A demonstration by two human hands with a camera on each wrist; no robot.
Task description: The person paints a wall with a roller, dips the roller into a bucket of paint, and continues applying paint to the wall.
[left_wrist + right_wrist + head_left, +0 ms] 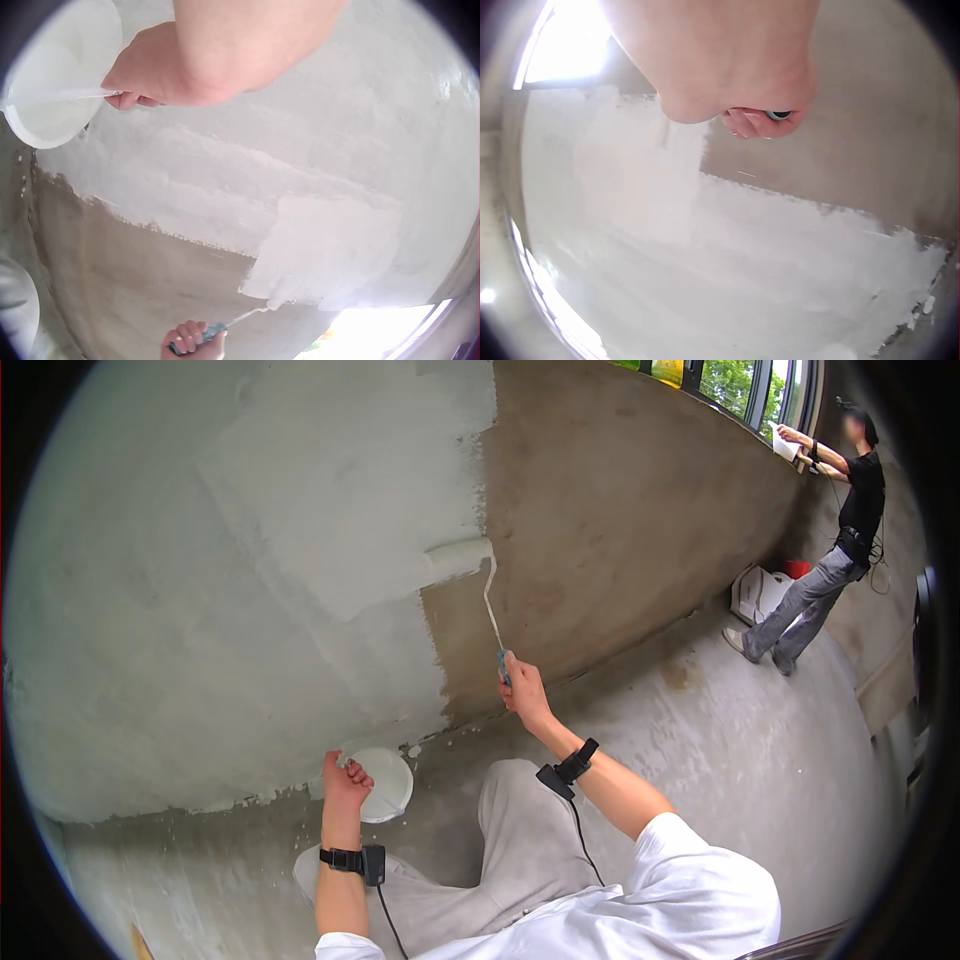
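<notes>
My right hand (525, 688) grips the teal handle of a paint roller (490, 595). The roller's white sleeve lies against the wall (300, 510), at the border between white paint and bare brown plaster. In the right wrist view, the handle's end (779, 115) pokes out of the curled fingers. Low at the foot of the wall, my left hand (348, 782) is beside a white bucket (392, 785). The left wrist view shows its fingers curled round the bucket's thin white handle (56, 95); the bucket's inside looks pale.
Another person (860, 510) stands by the window (740, 390) at the right, arms raised to the sill. A white container (758, 592) stands on the floor behind their legs. White specks dot the concrete floor (230, 860) along the wall.
</notes>
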